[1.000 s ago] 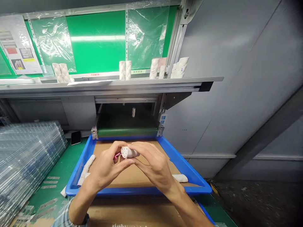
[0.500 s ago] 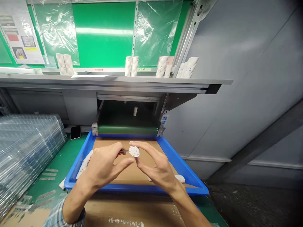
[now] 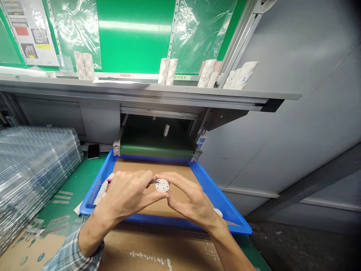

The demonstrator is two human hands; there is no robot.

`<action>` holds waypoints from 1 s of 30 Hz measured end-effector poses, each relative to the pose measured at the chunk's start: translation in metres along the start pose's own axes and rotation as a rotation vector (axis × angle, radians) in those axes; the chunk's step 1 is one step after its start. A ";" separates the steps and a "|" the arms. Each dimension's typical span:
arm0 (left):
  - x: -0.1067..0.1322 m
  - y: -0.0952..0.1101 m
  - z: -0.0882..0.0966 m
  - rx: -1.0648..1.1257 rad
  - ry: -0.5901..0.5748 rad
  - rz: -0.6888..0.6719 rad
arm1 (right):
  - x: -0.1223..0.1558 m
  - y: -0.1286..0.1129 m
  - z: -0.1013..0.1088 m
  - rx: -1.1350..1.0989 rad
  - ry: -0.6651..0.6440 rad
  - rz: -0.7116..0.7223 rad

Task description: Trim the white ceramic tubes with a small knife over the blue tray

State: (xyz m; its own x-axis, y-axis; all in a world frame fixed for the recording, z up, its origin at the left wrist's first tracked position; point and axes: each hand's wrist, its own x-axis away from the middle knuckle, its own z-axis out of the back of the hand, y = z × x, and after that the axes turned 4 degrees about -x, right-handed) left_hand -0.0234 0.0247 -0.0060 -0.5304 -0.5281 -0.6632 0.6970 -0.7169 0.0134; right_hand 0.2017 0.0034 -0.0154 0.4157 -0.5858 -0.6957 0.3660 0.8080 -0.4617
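Observation:
My left hand (image 3: 126, 194) is closed around a small craft knife (image 3: 153, 181) with a pinkish-red handle, its pointed blade reaching right. Between the thumb and fingers of my right hand (image 3: 191, 199) sits a white cylindrical part (image 3: 162, 185). Its round end, dotted with several small holes, faces me; the rest of its body is hidden behind it. The blade lies against or just over that end face, and my left thumb touches its lower edge. Both hands are above a blue tray (image 3: 225, 203) lined with cardboard.
White parts (image 3: 102, 190) lie in the tray's left side, another (image 3: 218, 212) at right. Behind it, a green conveyor belt (image 3: 149, 145) carries a white cylinder (image 3: 166, 130). Clear plastic trays (image 3: 39, 165) and a phone (image 3: 93, 151) are at left. A shelf (image 3: 158, 90) crosses above, holding white pieces.
The knife blade has moved from the left edge of the white part onto its end face. My left thumb now touches the part. The view has tilted and shifted slightly.

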 end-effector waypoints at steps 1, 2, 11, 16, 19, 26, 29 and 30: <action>0.000 0.000 0.000 -0.009 -0.009 -0.004 | 0.000 0.000 0.000 -0.002 0.001 0.005; 0.001 0.000 -0.001 -0.015 -0.019 -0.009 | 0.000 0.001 0.000 -0.005 0.002 0.008; 0.002 -0.001 -0.001 0.028 -0.054 -0.035 | 0.005 0.006 0.003 -0.002 -0.005 0.022; -0.002 -0.003 -0.001 0.151 -0.029 -0.025 | 0.004 0.006 0.006 -0.060 -0.071 -0.016; -0.002 -0.003 0.000 0.156 -0.025 0.012 | 0.006 0.009 0.006 -0.088 -0.058 -0.044; -0.001 0.003 0.002 0.105 -0.047 0.098 | 0.008 0.012 0.004 0.008 0.077 0.007; -0.001 0.004 0.001 0.068 -0.062 0.107 | 0.006 0.009 0.003 0.059 0.103 0.026; -0.001 0.005 0.001 0.056 -0.065 0.106 | 0.005 0.008 0.003 0.072 0.117 0.035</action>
State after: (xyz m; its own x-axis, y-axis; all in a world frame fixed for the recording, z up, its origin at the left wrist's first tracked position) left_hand -0.0198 0.0211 -0.0051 -0.4866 -0.6295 -0.6057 0.7240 -0.6786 0.1237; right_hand 0.2091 0.0067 -0.0216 0.3306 -0.5429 -0.7720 0.4136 0.8186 -0.3986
